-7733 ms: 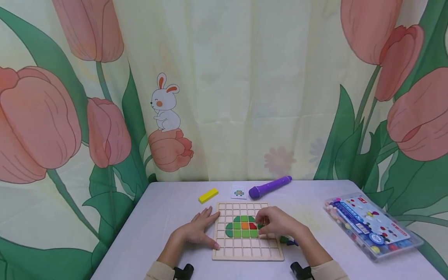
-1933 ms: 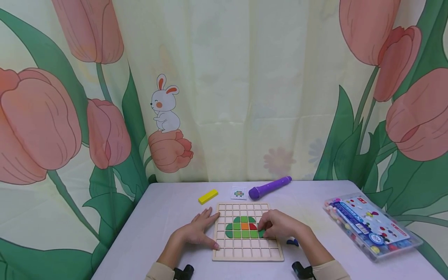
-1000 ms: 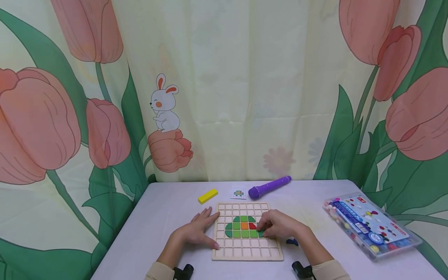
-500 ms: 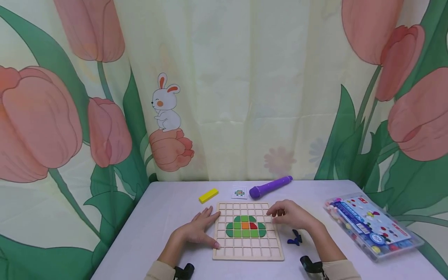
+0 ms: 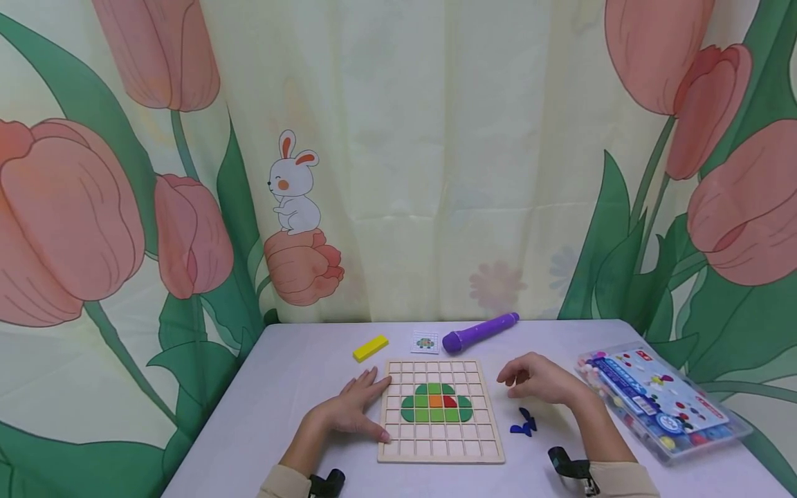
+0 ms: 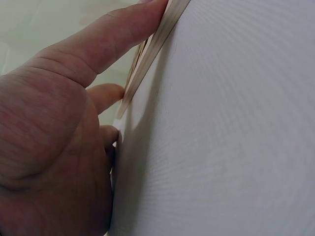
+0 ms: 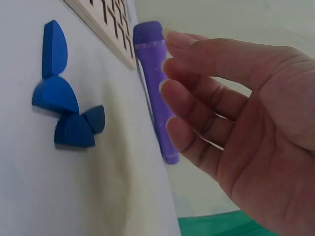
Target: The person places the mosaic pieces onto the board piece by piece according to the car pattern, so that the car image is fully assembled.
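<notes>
A wooden grid board (image 5: 440,452) lies on the table, bearing a cluster of green pieces (image 5: 422,415) with rounded dark green ones at its outer corners. An orange square (image 5: 436,401) and a red piece (image 5: 449,402) sit inside the cluster. My left hand (image 5: 349,413) rests spread along the board's left side, thumb and fingers touching the edge (image 6: 147,59). Right of the board, my right hand (image 5: 540,379) hovers with loosely bent fingers and nothing in them. Below it, several blue rounded blocks (image 7: 66,93) lie close together on the tablecloth.
Behind the board are a yellow bar (image 5: 370,348), a small pattern card (image 5: 425,342) and a purple microphone (image 5: 479,333). A clear plastic case (image 5: 663,401) of colourful pieces stands at the right. A flower-printed curtain (image 5: 398,173) hangs behind the table.
My right hand has let go of a dark green rounded piece, now in the board's right side, and moved off rightward, uncovering the blue blocks. The left hand has stayed in place.
</notes>
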The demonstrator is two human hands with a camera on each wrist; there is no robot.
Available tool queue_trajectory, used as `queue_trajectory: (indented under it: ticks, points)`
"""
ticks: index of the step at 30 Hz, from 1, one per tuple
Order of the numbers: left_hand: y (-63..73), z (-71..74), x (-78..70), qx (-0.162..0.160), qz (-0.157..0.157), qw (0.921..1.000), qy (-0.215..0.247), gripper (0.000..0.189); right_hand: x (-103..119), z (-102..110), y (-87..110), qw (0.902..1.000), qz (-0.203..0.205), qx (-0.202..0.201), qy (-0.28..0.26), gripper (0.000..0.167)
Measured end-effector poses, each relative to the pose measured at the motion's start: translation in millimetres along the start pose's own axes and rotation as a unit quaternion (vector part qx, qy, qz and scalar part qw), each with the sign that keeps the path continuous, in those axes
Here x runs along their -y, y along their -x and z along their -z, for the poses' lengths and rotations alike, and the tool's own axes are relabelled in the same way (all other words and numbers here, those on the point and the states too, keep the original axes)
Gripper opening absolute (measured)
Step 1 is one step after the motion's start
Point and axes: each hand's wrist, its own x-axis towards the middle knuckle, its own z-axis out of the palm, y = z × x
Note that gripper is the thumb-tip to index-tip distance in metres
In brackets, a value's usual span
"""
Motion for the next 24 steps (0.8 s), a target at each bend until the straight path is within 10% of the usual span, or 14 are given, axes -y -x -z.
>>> queue_trajectory:
  ticks: [16, 24]
  points:
    - [4.4, 1.8, -3.3, -0.006, -0.009, 0.9999, 0.003, 0.116, -18, 9, 13.9, 0.9961, -0.075, 0.030, -0.035, 0.016]
    - [5.4, 0.9, -3.5, -0.005, -0.012, 0.9999, 0.006, 0.116, -26, 8, 15.2, 0.9949, -0.048, 0.073, -0.051, 0.018]
